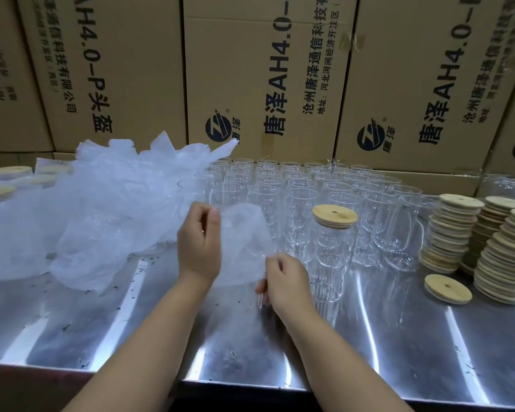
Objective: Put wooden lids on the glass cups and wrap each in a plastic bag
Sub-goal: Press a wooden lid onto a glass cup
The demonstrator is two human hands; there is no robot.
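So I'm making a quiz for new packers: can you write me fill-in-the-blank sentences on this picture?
1. The left hand and the right hand both pinch one plastic ____.
2. The glass cup nearest the right hand is topped with a wooden ____.
3. On the metal table, the lid stacks stand on the ____ side.
Missing words: bag; lid; right.

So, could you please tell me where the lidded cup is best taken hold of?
Probably round the glass body of the lidded cup, below its wooden lid, coming from the near side: it stands upright, and open cups crowd close behind it.
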